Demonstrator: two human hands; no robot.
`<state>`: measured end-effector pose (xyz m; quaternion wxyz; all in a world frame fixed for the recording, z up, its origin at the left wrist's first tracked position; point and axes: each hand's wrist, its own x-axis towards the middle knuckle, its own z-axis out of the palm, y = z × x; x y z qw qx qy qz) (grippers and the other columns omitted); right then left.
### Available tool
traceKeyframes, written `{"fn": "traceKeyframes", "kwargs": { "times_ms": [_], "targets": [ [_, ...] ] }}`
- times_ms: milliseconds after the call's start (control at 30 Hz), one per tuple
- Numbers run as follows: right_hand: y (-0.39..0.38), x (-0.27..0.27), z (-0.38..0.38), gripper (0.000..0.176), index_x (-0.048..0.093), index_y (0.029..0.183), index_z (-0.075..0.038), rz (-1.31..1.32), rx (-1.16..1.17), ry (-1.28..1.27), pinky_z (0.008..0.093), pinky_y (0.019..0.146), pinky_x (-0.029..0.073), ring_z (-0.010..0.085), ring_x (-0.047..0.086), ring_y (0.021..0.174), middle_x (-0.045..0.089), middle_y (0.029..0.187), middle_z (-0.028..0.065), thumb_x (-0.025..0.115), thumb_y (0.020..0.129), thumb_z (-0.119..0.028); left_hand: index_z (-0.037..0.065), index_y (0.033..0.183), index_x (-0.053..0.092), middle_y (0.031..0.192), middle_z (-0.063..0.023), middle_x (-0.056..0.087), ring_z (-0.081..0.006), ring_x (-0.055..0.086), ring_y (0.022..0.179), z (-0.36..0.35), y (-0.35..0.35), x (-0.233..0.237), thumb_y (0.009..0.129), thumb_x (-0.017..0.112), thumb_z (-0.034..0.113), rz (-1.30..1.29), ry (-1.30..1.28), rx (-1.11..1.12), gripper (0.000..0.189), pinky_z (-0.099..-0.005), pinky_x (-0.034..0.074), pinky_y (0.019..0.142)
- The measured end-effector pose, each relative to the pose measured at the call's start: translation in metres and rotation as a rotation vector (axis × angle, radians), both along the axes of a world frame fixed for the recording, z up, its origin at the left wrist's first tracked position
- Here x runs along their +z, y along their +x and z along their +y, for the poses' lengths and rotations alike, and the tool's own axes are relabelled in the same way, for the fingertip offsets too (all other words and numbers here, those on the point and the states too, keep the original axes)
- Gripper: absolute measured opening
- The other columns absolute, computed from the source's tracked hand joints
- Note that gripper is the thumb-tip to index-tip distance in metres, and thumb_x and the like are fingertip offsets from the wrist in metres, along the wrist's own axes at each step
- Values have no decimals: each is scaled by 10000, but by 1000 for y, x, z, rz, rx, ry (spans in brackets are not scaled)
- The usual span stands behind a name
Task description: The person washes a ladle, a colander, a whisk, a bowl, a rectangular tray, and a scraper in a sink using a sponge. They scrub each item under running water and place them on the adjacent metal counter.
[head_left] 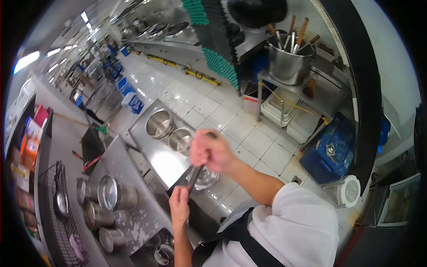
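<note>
My right hand [209, 150] is closed around the upper part of a dark, narrow stick-like handle [195, 176]. Lower down, my left hand [179, 205] grips the same handle. It is held tilted in front of my body, and its far end is hidden. Behind my hands, two open steel pots stand on a steel table: a larger pot [159, 124] and a smaller pot [180, 141] close to my right hand. A round shiny metal piece [205, 179], perhaps a lid or bowl, shows just beyond the handle.
Several steel pots [122, 196] stand on the left counter near a sink [153, 249] and a black wire rack [58, 196]. At right are a stockpot [289, 66] of utensils on a steel stand and a blue bin [329, 153]. White floor tiles [249, 142] run between.
</note>
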<state>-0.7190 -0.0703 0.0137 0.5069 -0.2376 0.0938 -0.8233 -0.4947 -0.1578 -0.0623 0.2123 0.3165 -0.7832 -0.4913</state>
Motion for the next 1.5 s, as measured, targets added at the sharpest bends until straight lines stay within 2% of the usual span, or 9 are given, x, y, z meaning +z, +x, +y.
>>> {"fn": "traceKeyframes", "kwargs": {
  "times_ms": [100,267,433,633,800,967,1100,1233,1500],
  "targets": [
    [-113,-3,71,202,464,713,-72,46,-412,116,258,450,323,89,380,476,387,568,-20,568,887,-65,25,1017,644,961,-86,592,-185,570,838,20,-94,-8,885,662,186,-21,-400,-182,208,-297,462,727],
    [-232,12,184,188,468,709,-46,470,-1346,-210,333,538,413,162,451,539,427,585,52,534,878,-94,51,1077,650,1137,-140,596,-324,549,1109,34,-185,-22,855,698,211,-103,-117,-539,278,-391,443,953],
    [-331,28,201,181,453,728,-57,390,-1601,-305,455,905,429,246,526,835,507,771,107,498,903,-67,46,1108,656,1197,-148,590,-344,536,1160,31,-218,-31,861,705,245,-210,-173,-570,322,-408,424,1001],
    [-513,97,169,102,572,828,-35,201,-1924,-145,284,722,441,157,555,787,561,819,47,666,859,-11,37,1073,662,1109,-159,602,-327,561,1090,8,-198,-48,856,707,262,-235,-174,-355,316,-404,445,949],
    [-569,179,125,99,608,966,-1,115,-1736,-292,241,749,457,146,614,820,632,940,68,627,870,-11,32,1040,673,1056,-158,607,-308,585,999,0,-143,-74,851,702,279,-318,-112,-99,312,-404,467,895],
    [-425,59,-31,104,611,985,0,827,-1173,148,259,686,480,117,595,763,633,842,44,559,906,-44,40,1051,671,1036,-168,606,-325,572,1047,7,-72,-116,850,695,295,-330,-57,123,326,-410,458,916],
    [-232,-195,-136,198,626,971,-61,1252,133,522,274,651,477,105,596,748,640,811,14,587,973,-255,45,1005,676,988,-148,595,-282,601,957,29,-16,-122,881,660,354,-323,-178,268,333,-378,487,843],
    [27,-181,-134,224,686,1042,-13,1732,687,-146,338,756,522,194,659,863,691,961,90,667,874,-160,46,1009,673,1018,-163,608,-315,586,1008,54,70,-112,868,668,362,-265,-14,624,346,-408,466,888],
    [294,-88,-371,110,696,929,-49,1637,199,-468,385,702,529,235,665,755,708,859,107,617,866,-92,67,893,670,763,-3,651,-128,612,693,54,347,-203,908,658,190,304,224,1320,125,-280,482,632]
  ]
}}
